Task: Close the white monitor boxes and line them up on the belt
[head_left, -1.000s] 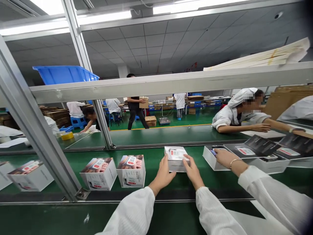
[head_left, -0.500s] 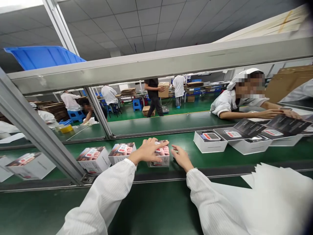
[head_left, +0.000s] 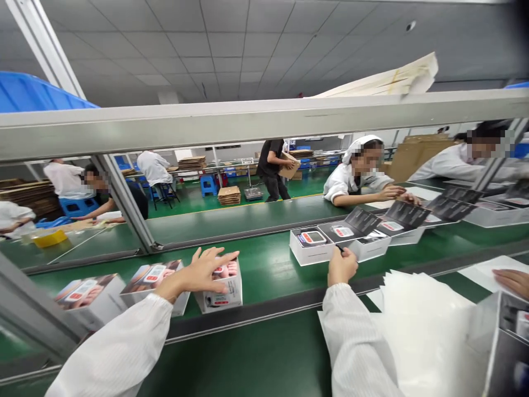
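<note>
The left hand [head_left: 202, 273] lay flat and open on top of a closed box [head_left: 219, 286], fingers spread and pointing toward 2 o'clock, resting on it and not gripping. That box sat on the green belt [head_left: 268, 264], at about 9 o'clock from the middle of the view. Its long side ran left to right along the belt, and its printed top faced up. Its front face pointed toward the person.

Three closed boxes stood in a row on the belt. The one under the hand was the rightmost. The second box [head_left: 144, 278] stood close on its left, at 9 o'clock from it. The third box [head_left: 88, 292] came next, farther left.

The right hand [head_left: 342, 266] was curled shut, reaching toward 12 o'clock. It touched the near edge of an open white box [head_left: 312, 245] that lay at about 11 o'clock from it. I could not tell if it pinched something small and dark. The open box showed a small device [head_left: 313, 237] with a red stripe inside, facing up.

More open boxes with dark lids [head_left: 407, 212] went off along the belt toward 2 o'clock; I could count at least three. White sheets [head_left: 417, 309] lay at 4 o'clock from the right hand. Another person's hand [head_left: 512, 281] rested at the far right edge.
</note>
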Available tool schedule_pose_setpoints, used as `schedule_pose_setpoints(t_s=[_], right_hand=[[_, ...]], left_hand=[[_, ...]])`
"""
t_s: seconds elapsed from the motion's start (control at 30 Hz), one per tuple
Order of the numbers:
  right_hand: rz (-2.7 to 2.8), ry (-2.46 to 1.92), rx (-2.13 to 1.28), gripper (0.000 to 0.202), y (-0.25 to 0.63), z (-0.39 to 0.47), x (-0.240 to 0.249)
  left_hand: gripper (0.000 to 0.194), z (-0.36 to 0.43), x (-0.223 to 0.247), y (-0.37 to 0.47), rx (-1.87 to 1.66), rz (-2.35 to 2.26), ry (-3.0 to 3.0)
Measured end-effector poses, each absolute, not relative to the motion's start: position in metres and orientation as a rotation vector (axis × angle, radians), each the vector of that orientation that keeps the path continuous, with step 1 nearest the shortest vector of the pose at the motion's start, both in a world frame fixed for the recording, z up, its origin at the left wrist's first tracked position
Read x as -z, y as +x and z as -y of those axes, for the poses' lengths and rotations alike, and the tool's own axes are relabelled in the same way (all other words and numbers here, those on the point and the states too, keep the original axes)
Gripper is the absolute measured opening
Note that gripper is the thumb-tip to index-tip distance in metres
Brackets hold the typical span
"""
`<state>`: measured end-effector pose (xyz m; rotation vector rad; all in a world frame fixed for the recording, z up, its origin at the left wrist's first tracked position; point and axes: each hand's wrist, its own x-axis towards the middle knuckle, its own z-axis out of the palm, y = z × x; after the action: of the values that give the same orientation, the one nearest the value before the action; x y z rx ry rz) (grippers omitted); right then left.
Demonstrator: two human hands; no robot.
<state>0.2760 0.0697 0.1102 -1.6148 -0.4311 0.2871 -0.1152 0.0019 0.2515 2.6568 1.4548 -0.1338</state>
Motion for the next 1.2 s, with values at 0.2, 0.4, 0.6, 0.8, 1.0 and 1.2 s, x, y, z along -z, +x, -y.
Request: schedule_pose_setpoints(t_s=[0.2,0.4,0.6,0.8,1.0,1.2], right_hand=[[0.543,-1.457,-0.493,0.043,0.285,-0.106,-0.100],[0.657,-1.469,-0.442,0.042,0.268,-0.077,-0.092],[0.989,-1.307,-0.666,0.054,0.244,-0.041,-0.090],[1.142,-1.340,-0.773,0.052,0.229,-0.033,-0.097],[1.203,-1.290,-0.859,0.060,0.207,-0.034,-0.091],[0.948,-1.190,-0.844,0.065,0.203,-0.044,-0.087]], left_hand=[[0.080,0.026,-0.257,-0.070,-0.163,-1.383,2.767],[0.068,0.033,-0.236,-0.033,-0.361,-1.283,2.750],[0.073,0.021,-0.198,0.007,-0.904,-1.361,2.774],[0.087,-0.005,-0.147,0.027,-0.813,-1.457,2.530],[0.090,-0.008,-0.115,0.013,-0.994,-1.333,2.215],[0.112,0.005,-0.159,-0.004,-0.782,-1.130,2.631]])
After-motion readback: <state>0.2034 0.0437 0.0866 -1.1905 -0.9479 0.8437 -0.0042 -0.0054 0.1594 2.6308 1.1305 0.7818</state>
